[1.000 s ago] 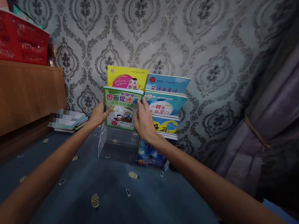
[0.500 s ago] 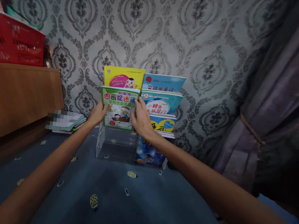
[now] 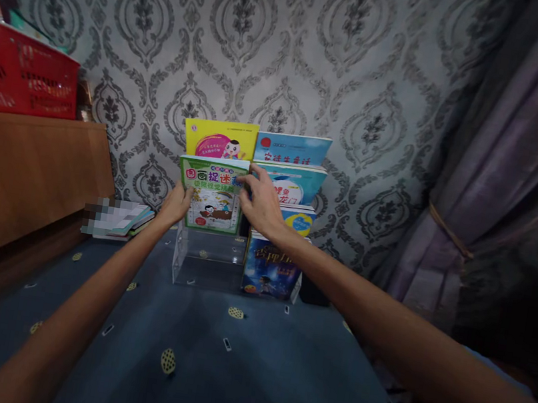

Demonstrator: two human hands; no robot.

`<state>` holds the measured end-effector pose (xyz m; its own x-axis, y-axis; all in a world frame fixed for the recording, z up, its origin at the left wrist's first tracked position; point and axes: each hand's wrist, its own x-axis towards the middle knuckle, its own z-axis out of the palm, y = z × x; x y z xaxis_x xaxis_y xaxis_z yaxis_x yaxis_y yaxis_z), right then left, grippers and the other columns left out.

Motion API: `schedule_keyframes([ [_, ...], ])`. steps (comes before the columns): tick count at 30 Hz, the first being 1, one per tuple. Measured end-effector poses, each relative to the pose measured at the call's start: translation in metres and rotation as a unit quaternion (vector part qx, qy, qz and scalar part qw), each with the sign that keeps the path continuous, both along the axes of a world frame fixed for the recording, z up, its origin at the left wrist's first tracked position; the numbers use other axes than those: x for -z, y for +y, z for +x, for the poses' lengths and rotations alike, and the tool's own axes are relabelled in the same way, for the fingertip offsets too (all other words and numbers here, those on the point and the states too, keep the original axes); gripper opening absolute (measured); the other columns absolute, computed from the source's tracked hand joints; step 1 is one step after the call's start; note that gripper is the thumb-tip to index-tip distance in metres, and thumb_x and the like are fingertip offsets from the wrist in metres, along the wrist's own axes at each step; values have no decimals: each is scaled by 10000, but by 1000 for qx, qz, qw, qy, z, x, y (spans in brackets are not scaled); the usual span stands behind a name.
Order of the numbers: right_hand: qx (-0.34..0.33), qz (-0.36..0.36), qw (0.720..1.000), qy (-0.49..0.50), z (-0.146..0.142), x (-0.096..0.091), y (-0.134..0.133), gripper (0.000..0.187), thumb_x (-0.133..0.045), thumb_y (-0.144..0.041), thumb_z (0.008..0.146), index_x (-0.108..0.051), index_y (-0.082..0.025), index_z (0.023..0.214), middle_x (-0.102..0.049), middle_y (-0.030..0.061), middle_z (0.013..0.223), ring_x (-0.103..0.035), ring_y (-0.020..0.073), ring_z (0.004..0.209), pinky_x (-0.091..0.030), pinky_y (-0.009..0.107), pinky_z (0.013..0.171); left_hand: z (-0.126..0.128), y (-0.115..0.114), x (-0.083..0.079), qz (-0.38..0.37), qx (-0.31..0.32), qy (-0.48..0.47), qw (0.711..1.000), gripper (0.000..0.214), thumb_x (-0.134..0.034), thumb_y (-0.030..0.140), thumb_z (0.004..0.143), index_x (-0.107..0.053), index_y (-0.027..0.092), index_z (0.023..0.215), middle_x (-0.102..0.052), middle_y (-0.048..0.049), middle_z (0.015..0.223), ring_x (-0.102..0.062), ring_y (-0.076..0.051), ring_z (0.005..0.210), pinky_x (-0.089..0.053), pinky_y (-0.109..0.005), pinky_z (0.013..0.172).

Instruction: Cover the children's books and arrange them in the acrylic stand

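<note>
Left hand (image 3: 175, 204): placed left of the frame's middle; the left edge of the green book is pinched, with the thumb laid on the cover and the other fingers mostly hidden.
Right hand (image 3: 265, 202): held at the book's upper right corner with fingers bent and slightly spread; touch seems likely, but whether the edge is pinched cannot be told.
Green book (image 3: 212, 210): stood nearly upright at the middle of the frame, in the left column of the clear rack (image 3: 208, 273), in front of the yellow book (image 3: 220, 137); whether its lower edge is fully seated cannot be told.
Handling: a light, thin, fairly bendable paperback is suggested; its glossy cover may be slippery, and its corners could easily be creased.
Where to hold: both side edges are best taken, thumbs in front and fingers behind, so that the pages are kept together.
Right column: a light blue book (image 3: 292, 148) is seen at the top and a dark blue book (image 3: 271, 272) at the bottom; the books between are partly covered by the right hand.
Around: a stack of books (image 3: 119, 223) is laid at centre left, and a red basket (image 3: 20, 70) is set at upper left on a wooden cabinet (image 3: 24, 178).
</note>
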<state>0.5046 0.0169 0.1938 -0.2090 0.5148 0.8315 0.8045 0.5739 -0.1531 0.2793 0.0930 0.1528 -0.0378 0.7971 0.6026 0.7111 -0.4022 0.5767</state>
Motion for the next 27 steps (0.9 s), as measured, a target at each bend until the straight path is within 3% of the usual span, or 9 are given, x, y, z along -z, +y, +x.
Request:
schedule_keyframes([
  [5,17,-1,999,-30,6,-25,-5,437,-450,-137,879,-614,-193,1280,-535,149,1468,-553,329,1261,-492,525,1040,0,0,0,-2,-5,6,1000,314,-402,339,973,-530,171,1205,-699,-198,1217,-638,-337,1229,-473,-467,1050],
  [8,57,11,995,-81,13,-46,0,486,-498,-184,874,-550,-178,1357,-611,166,1359,-543,360,1207,-462,530,1011,0,1,0,-8,-11,11,1000,309,-390,340,976,-535,153,1174,-703,-221,1188,-654,-354,1194,-483,-478,1024],
  [12,110,-6,979,-173,20,-69,10,455,-556,-304,890,-600,-130,1309,-652,195,1294,-488,420,1204,-411,553,973,-1,0,-1,-12,-14,16,1000,302,-382,341,979,-528,154,1166,-696,-224,1198,-657,-355,1188,-484,-474,1018],
  [17,142,-32,956,-255,22,-78,21,439,-568,-371,917,-659,-127,1271,-672,195,1223,-504,412,1167,-414,525,930,-1,-1,-2,-16,-11,20,1000,301,-378,332,981,-529,148,1165,-691,-227,1205,-653,-361,1189,-476,-480,1026],
  [21,129,-42,944,-301,25,-85,30,431,-603,-405,911,-673,-182,1273,-683,167,1219,-530,384,1148,-453,475,876,-1,-1,-2,-17,-12,17,1000,290,-388,327,981,-526,164,1177,-702,-201,1190,-656,-346,1185,-473,-471,1030],
  [27,121,-83,934,-326,25,-97,39,289,-625,-307,876,-719,-231,1139,-727,113,1164,-612,328,1072,-487,430,816,-1,0,-1,-16,-11,10,1000,284,-412,337,976,-533,177,1178,-707,-186,1171,-642,-335,1214,-472,-452,1035],
])
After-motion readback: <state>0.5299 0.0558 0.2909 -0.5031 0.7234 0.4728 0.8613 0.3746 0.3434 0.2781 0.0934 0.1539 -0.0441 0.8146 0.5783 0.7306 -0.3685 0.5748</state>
